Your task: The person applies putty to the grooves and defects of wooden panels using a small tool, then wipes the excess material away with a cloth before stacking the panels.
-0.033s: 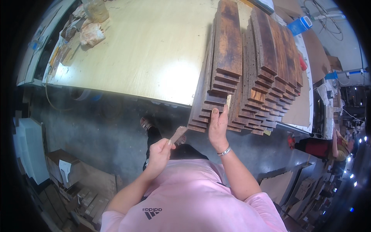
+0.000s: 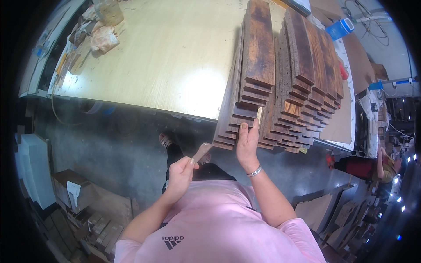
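My left hand (image 2: 180, 172) is closed round the handle of a flat, spatula-like tool (image 2: 202, 151), its broad pale brown end pointing up and right near a stack corner. My right hand (image 2: 248, 144) rests against the near end of the left stack of dark wooden boards (image 2: 259, 57). Its thumb and visible fingers stretch upward along the board ends; the other fingers are hidden. These boards lie in staggered layers, their ends jutting past the table edge. Close by on the right stand more stacks of brown boards (image 2: 302, 57).
The pale table (image 2: 166, 57) spans the far side. At its far left lie a crumpled cloth (image 2: 104, 39) and a clear container (image 2: 108, 12). A blue container (image 2: 340, 29) stands behind the stacks. Cardboard boxes (image 2: 73, 188) are at lower left; another person (image 2: 366, 168) is at right.
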Action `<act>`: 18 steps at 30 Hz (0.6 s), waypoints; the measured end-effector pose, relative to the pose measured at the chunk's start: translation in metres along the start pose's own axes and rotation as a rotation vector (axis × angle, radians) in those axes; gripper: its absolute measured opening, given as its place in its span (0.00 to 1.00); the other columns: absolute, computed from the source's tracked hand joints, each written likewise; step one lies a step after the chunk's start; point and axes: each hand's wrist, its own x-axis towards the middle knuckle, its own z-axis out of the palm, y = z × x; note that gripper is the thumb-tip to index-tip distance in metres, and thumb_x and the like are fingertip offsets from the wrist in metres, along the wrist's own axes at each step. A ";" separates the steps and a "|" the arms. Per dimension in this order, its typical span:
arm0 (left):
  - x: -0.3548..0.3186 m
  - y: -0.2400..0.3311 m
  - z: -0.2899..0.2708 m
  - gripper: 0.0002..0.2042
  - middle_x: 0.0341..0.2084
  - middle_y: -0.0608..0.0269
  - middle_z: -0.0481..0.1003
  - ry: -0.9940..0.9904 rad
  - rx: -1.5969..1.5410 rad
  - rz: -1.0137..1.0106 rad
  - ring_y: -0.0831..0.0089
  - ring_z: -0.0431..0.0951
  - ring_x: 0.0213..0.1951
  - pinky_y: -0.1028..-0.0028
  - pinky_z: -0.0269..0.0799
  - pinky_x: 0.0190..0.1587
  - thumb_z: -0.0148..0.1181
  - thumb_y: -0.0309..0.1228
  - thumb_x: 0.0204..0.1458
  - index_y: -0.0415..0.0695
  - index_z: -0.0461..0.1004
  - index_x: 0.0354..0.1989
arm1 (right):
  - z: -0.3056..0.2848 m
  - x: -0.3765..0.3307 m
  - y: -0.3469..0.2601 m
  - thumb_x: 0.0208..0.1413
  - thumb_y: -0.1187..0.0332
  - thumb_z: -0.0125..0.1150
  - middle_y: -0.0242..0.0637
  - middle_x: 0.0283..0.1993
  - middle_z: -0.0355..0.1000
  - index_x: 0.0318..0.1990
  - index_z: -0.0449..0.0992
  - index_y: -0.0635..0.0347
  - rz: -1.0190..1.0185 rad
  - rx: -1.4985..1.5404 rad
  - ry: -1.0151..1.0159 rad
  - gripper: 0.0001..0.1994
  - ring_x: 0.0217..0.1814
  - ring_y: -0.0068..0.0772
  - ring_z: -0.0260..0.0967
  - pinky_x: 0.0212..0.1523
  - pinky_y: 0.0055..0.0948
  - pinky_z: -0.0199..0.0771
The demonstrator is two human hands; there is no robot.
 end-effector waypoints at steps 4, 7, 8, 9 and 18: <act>0.003 0.003 0.000 0.14 0.12 0.74 0.61 -0.015 -0.020 -0.007 0.86 0.58 0.15 0.80 0.54 0.19 0.45 0.30 0.64 0.39 0.73 0.28 | 0.000 -0.004 0.012 0.69 0.58 0.43 0.62 0.68 0.53 0.65 0.48 0.81 0.034 -0.047 -0.009 0.32 0.72 0.51 0.49 0.71 0.35 0.45; 0.003 -0.005 -0.004 0.14 0.12 0.74 0.62 -0.021 -0.021 -0.019 0.86 0.58 0.15 0.80 0.54 0.19 0.45 0.30 0.64 0.39 0.73 0.28 | 0.001 -0.003 0.011 0.69 0.58 0.43 0.62 0.68 0.53 0.65 0.48 0.82 0.028 -0.050 -0.006 0.32 0.72 0.51 0.49 0.71 0.36 0.45; 0.003 -0.008 -0.005 0.14 0.12 0.73 0.62 -0.023 -0.027 -0.024 0.86 0.58 0.15 0.80 0.54 0.19 0.45 0.30 0.64 0.38 0.73 0.28 | 0.001 -0.004 0.012 0.69 0.58 0.43 0.62 0.68 0.53 0.65 0.48 0.82 0.028 -0.056 -0.008 0.32 0.72 0.52 0.49 0.71 0.36 0.44; 0.003 -0.008 -0.005 0.14 0.12 0.74 0.62 -0.020 -0.057 -0.025 0.86 0.58 0.15 0.81 0.52 0.18 0.46 0.30 0.64 0.39 0.73 0.27 | 0.000 -0.004 0.012 0.69 0.58 0.43 0.62 0.68 0.53 0.65 0.48 0.82 0.027 -0.062 -0.009 0.32 0.72 0.52 0.49 0.71 0.36 0.44; 0.005 -0.006 -0.006 0.14 0.11 0.73 0.61 -0.018 -0.078 -0.060 0.86 0.57 0.15 0.80 0.51 0.18 0.47 0.30 0.64 0.39 0.73 0.27 | 0.001 -0.002 0.012 0.68 0.57 0.43 0.63 0.69 0.51 0.65 0.47 0.83 0.024 -0.051 -0.007 0.33 0.73 0.52 0.47 0.72 0.35 0.43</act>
